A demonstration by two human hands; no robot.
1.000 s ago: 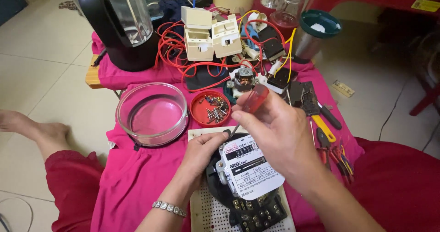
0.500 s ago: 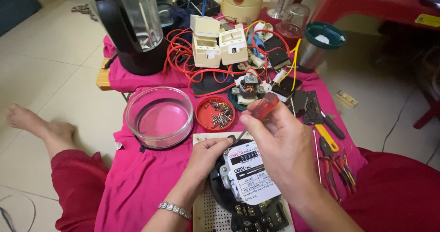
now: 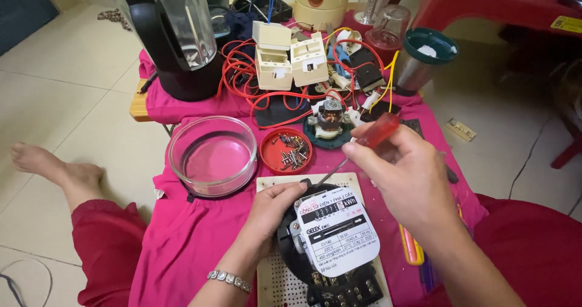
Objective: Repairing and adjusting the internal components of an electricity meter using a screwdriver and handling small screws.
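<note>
A black electric meter with a white face plate lies on a perforated white board over pink cloth. My left hand grips the meter's upper left edge. My right hand holds a screwdriver with a red translucent handle. Its thin shaft slants down to the meter's top rim, near my left fingertips.
A clear glass bowl and a red lid of screws sit just beyond the meter. Farther back are a small motor, white switch boxes, red wires, a black blender and a steel cup. Tools lie at the right.
My head has tipped closer, so everything looks larger and lower. The screwdriver has dropped from above the meter to its top rim. The left hand keeps its hold.
</note>
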